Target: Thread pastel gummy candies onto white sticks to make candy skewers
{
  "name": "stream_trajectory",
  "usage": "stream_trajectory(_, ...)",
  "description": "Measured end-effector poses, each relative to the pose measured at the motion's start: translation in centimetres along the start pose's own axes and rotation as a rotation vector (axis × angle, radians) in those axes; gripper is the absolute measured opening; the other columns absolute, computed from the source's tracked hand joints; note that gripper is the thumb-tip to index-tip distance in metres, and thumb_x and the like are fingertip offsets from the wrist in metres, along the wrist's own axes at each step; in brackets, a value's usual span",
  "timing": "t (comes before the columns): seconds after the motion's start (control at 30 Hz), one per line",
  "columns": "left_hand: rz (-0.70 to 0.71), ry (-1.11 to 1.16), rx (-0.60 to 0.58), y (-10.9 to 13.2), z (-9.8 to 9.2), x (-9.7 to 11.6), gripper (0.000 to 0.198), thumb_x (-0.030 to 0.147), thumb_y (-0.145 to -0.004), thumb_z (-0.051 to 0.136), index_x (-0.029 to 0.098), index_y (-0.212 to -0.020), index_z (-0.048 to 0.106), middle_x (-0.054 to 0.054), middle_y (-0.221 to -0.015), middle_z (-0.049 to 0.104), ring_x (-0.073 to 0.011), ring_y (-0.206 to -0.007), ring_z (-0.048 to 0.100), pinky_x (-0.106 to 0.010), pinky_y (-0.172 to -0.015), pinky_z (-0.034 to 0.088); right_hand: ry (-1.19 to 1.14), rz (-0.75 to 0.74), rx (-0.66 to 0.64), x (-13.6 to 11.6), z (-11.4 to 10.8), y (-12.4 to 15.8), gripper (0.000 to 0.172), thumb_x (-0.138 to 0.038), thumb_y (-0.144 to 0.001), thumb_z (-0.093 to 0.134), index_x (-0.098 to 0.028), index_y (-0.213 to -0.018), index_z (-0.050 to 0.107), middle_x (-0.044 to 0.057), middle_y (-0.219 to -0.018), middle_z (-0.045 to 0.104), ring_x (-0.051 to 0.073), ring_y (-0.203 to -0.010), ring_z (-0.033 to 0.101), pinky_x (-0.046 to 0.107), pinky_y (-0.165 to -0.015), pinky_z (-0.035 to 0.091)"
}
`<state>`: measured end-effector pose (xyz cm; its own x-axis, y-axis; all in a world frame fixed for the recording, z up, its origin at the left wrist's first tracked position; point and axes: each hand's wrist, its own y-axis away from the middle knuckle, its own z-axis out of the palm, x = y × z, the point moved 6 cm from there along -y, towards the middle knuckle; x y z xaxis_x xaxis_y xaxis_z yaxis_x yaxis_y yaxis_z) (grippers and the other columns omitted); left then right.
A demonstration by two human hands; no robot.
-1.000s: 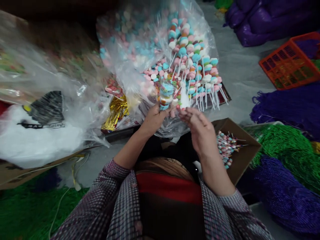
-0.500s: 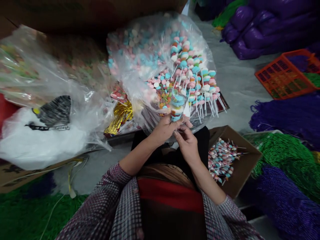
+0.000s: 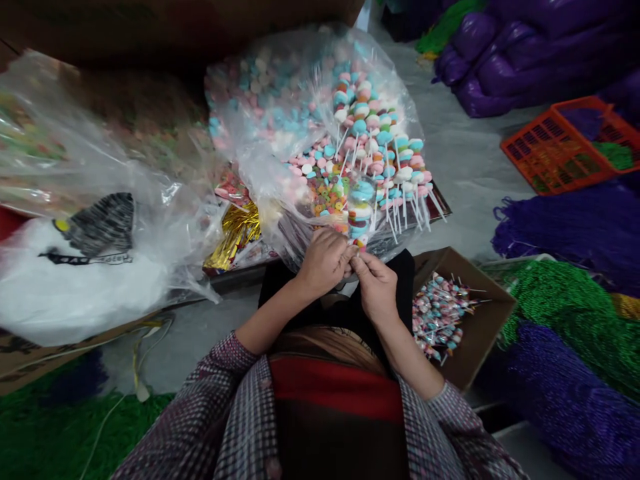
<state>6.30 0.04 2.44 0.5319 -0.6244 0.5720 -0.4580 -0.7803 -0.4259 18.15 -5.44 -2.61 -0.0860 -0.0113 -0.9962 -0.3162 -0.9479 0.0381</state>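
Note:
In front of my body a candy skewer (image 3: 359, 212) of blue, white and pink pieces, in a clear wrapper, stands up from between my fingers. My left hand (image 3: 326, 261) is closed around its lower end. Pinched fingers of my right hand (image 3: 376, 283) meet the left ones at the same spot, where the stick and the wrapper's end are mostly hidden. Just beyond lie loose gummy rings (image 3: 327, 195) and a pile of unwrapped candy skewers (image 3: 395, 153) with white sticks. A big clear bag (image 3: 267, 87) of pastel candies lies behind them.
To the right of my legs a cardboard box (image 3: 483, 343) holds many wrapped skewers. Gold tinsel (image 3: 235, 233) and a white plastic bag (image 3: 85, 287) are on the left. Beaded green strands (image 3: 565, 300) and an orange crate (image 3: 560, 150) stand farther right.
My left fingers have curled from the wrapped candy down to its lower end. My right fingers have closed in beside them, and the view has shifted slightly.

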Motion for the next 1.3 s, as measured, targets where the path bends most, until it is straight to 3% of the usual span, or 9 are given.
stream_trajectory(0.2,0.125,-0.327,-0.134,-0.1,-0.4,1.8,0.028,0.021,-0.098,0.043,0.018,-0.080,0.064,-0.009,-0.077,0.071,-0.0258,-0.080,0.065,-0.042,-0.086,0.047,0.085,-0.007,-0.042,-0.8,0.2,0.3,0.024,-0.043,-0.087,0.068,-0.021,-0.082,0.076,-0.003,-0.061,0.063,0.013,-0.055,0.056,0.029,-0.058,0.050)
stream_trajectory(0.3,0.089,-0.355,-0.209,-0.1,-0.8,2.4,0.024,0.017,-0.096,0.046,0.017,-0.084,0.067,-0.009,-0.079,0.073,-0.0267,-0.082,0.068,-0.043,-0.086,0.047,0.179,-0.073,-0.047,-1.6,-0.1,0.3,0.025,-0.041,-0.090,0.065,-0.021,-0.079,0.075,-0.004,-0.059,0.059,0.012,-0.054,0.053,0.028,-0.057,0.047)
stream_trajectory(0.53,0.053,-0.276,-0.351,0.1,-0.8,2.7,0.026,0.018,-0.099,0.043,0.016,-0.090,0.067,-0.010,-0.083,0.075,-0.0244,-0.079,0.069,-0.038,-0.074,0.047,0.280,-0.142,-0.005,-2.1,-0.7,0.1,0.027,-0.043,-0.091,0.062,-0.023,-0.095,0.079,-0.002,-0.062,0.063,0.014,-0.054,0.056,0.030,-0.057,0.049)
stream_trajectory(0.7,-0.094,0.088,-0.218,-0.1,-1.8,0.6,0.049,0.052,-0.104,0.038,0.018,-0.079,0.063,-0.007,-0.078,0.071,-0.0203,-0.080,0.065,-0.035,-0.078,0.049,0.173,-0.117,0.000,-2.6,-0.6,0.0,0.023,-0.043,-0.089,0.067,-0.023,-0.092,0.077,-0.003,-0.062,0.063,0.014,-0.053,0.056,0.030,-0.056,0.051)
stream_trajectory(0.83,-0.324,0.586,-0.073,-0.4,-1.7,-1.5,0.063,0.076,-0.090,0.049,0.017,-0.107,0.065,-0.009,-0.105,0.073,-0.0208,-0.099,0.066,-0.034,-0.090,0.052,0.146,-0.097,-0.028,-2.5,0.0,0.3,0.020,-0.041,-0.090,0.066,-0.023,-0.088,0.075,-0.003,-0.060,0.062,0.013,-0.051,0.055,0.030,-0.055,0.050)
stream_trajectory(0.9,-0.379,0.841,-0.158,-0.5,-0.3,-1.3,0.068,0.078,-0.084,0.056,0.018,-0.115,0.066,-0.010,-0.108,0.074,-0.0192,-0.092,0.067,-0.033,-0.084,0.055,0.154,-0.091,-0.042,-2.3,0.3,0.5,0.021,-0.042,-0.090,0.066,-0.023,-0.086,0.075,-0.003,-0.060,0.062,0.013,-0.051,0.055,0.030,-0.055,0.050)
stream_trajectory(0.97,-0.436,1.027,-0.280,-0.3,1.2,-0.5,0.069,0.077,-0.083,0.059,0.018,-0.117,0.067,-0.009,-0.100,0.075,-0.0142,-0.070,0.063,-0.030,-0.067,0.055,0.160,-0.091,-0.057,-2.3,0.4,0.6,0.023,-0.043,-0.090,0.065,-0.023,-0.084,0.074,-0.003,-0.060,0.062,0.013,-0.051,0.055,0.030,-0.055,0.050)
stream_trajectory(1.1,-0.519,1.169,-0.342,0.0,2.2,0.5,0.069,0.074,-0.076,0.069,0.016,-0.114,0.070,-0.006,-0.090,0.075,-0.0079,-0.051,0.051,-0.026,-0.051,0.049,0.176,-0.102,-0.072,-2.1,0.4,0.8,0.030,-0.047,-0.092,0.064,-0.022,-0.076,0.072,-0.001,-0.062,0.065,0.014,-0.054,0.057,0.029,-0.058,0.051)
stream_trajectory(1.3,-0.546,1.136,-0.300,0.1,1.6,0.4,0.057,0.070,-0.070,0.078,0.014,-0.077,0.070,0.004,-0.057,0.057,-0.0060,-0.047,0.049,-0.019,-0.046,0.044,0.148,-0.098,-0.076,-1.5,0.5,0.8,0.040,-0.053,-0.090,0.065,-0.021,-0.066,0.071,0.001,-0.060,0.068,0.015,-0.053,0.059,0.030,-0.057,0.051)
